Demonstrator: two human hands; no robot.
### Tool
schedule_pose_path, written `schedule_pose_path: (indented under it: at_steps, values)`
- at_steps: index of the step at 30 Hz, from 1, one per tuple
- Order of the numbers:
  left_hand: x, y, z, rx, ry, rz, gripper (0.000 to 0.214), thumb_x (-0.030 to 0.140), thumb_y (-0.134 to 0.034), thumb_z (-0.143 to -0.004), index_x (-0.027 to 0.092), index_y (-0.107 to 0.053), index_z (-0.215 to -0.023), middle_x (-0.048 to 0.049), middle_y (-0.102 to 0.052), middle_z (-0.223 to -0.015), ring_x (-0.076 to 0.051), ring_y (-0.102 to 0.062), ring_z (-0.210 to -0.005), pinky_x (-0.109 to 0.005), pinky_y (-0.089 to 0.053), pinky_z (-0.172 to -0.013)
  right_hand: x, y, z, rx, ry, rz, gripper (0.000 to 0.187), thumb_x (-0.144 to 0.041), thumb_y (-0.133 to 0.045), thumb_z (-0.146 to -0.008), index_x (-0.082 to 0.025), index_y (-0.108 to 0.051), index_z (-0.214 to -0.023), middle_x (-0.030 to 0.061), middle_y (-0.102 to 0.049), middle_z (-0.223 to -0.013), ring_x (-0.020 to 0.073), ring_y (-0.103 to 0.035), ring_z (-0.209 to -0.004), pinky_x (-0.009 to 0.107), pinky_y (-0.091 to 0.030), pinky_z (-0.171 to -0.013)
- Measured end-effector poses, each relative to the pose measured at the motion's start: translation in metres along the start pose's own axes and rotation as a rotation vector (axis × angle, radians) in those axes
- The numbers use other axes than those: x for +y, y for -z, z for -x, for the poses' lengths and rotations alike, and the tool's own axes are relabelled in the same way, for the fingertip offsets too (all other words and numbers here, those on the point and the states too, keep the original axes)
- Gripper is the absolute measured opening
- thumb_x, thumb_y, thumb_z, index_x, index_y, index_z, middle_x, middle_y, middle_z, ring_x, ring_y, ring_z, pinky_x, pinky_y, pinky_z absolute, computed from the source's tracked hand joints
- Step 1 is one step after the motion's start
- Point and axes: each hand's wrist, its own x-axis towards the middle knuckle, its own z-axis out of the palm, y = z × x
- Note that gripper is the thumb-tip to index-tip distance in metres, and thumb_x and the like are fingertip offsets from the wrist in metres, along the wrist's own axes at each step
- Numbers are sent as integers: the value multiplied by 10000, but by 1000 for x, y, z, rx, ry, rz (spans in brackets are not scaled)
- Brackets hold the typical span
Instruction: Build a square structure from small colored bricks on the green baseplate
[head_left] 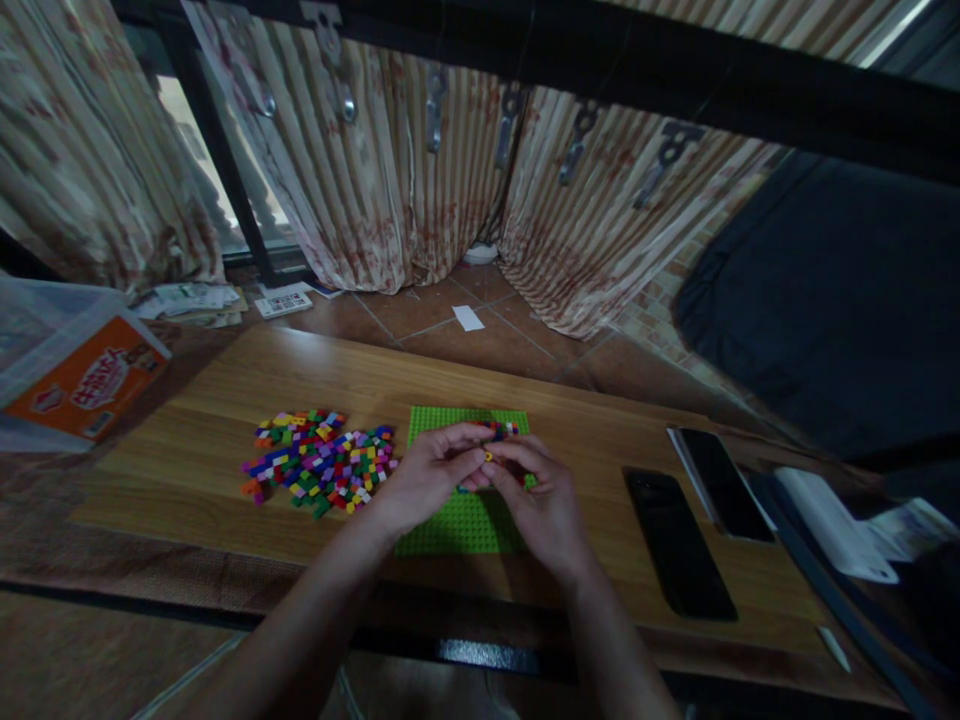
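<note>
Over the green baseplate [461,530], my two hands meet at the fingertips. A small yellow toy brick [488,457] shows between them. My right hand [544,495] pinches it with thumb and forefinger. My left hand [427,475] is closed too, its thumb and fingertips pressed together right beside the brick; what they hold, if anything, is hidden. Several coloured bricks [504,428] on the baseplate show partly behind my fingers. To the left, a heap of loose multicoloured bricks [322,465] lies on the wooden board.
The wooden board [300,365] also carries two dark phones [681,545] [726,485] at the right. A clear plastic bin [52,310] with an orange label stands at the far left. A white device [832,525] lies at the far right. Metal hooks [510,120] hang from a dark bar above.
</note>
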Motion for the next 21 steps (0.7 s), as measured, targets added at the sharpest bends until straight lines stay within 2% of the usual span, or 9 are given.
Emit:
schedule_pose_path:
  at_steps: [7, 11, 14, 16, 21]
  values:
    - [3, -5, 1, -3, 42, -68, 354, 323, -680, -776, 135, -649, -1075, -22, -689, -766, -107, -625, -600, -236, -475, -588, -1, -2, 1, 57, 23, 22, 139, -273, -608, -874, -274, -730, -940, 29, -679, -966, 169, -631, -878, 296, -482, -791]
    - [3, 2, -2, 71, -36, -174, 300, 317, -642, -793, 125, -657, -1023, -22, -687, -734, -99, -579, -558, -225, -442, -541, 5, 8, 2, 127, -45, 5, 156, -307, -605, -870, -250, -727, -948, 36, -717, -942, 184, -659, -872, 313, -500, -797]
    - [-1, 15, -6, 203, -84, -327, 272, 297, -600, -807, 125, -666, -1007, -21, -680, -740, -118, -595, -599, -237, -467, -575, 16, 19, 1, 216, -154, 1, 198, -358, -638, -831, -221, -735, -936, 55, -738, -936, 203, -676, -842, 337, -520, -779]
    - [-3, 22, -8, 258, -84, -453, 287, 292, -580, -813, 133, -670, -1034, -25, -683, -765, -137, -615, -626, -254, -485, -593, 23, 26, 1, 229, -208, 44, 225, -375, -657, -803, -201, -741, -919, 69, -745, -930, 221, -684, -845, 359, -524, -794]
    - [-4, 21, -6, 286, -95, -758, 285, 233, -535, -833, 151, -681, -1064, -61, -727, -917, -177, -660, -762, -295, -518, -712, 27, 33, 0, 182, -245, 202, 221, -353, -640, -791, -192, -749, -897, 80, -747, -918, 235, -683, -839, 366, -517, -780]
